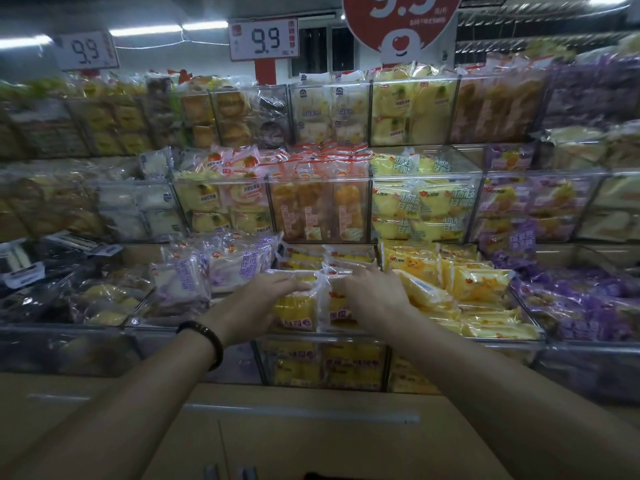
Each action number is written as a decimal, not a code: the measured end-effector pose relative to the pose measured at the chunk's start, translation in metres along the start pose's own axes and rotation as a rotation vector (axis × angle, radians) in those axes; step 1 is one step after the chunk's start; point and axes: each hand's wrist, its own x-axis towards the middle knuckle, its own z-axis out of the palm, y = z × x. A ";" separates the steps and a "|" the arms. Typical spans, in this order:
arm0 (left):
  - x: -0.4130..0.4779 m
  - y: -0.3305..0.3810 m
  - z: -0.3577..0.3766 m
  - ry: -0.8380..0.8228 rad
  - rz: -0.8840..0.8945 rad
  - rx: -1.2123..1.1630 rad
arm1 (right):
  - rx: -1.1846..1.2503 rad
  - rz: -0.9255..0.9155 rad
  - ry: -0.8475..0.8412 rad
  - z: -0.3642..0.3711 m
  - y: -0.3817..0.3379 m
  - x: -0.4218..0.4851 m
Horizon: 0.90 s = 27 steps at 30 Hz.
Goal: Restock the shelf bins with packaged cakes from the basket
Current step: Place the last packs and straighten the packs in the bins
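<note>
- Both forearms reach forward from the lower corners of the view and converge on one clear-walled bin in the lowest row of the shelf. The wrists are level and the hands are close together but not touching.
- The left hand is turned palm-down. Its fingers lie nearly straight across the top of a yellow packaged cake, pointing toward the other hand and resting on the wrapper rather than curling round it.
- A dark beaded bracelet circles the left wrist.
- The right hand shows its back to the camera and lies against a second yellow pack, just beside the first. Its fingers run away over the wrapper (the fingertips are hidden, so I cannot tell whether they clamp the pack or only rest on it).
- The two packs stand on edge, side by side, at the front of the bin and directly between the hands. More packs of the same kind sit just beyond the fingertips and below, seen through the bin's front wall.
- Just left of the left hand are packs with purple print.
- Just right of the right hand are orange-yellow packs, with purple ones farther out.
- Above the hands rise two more rows of filled bins, and white 9.9 price signs hang over the top row.
</note>
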 end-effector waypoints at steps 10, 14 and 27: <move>0.006 0.014 0.010 0.073 -0.053 0.256 | 0.068 0.019 0.028 0.020 -0.013 -0.003; -0.002 0.014 0.007 0.067 -0.064 0.370 | 0.082 0.009 0.044 0.015 0.001 -0.011; 0.003 0.019 0.009 -0.016 -0.209 0.319 | 0.078 -0.022 0.078 0.010 0.018 -0.018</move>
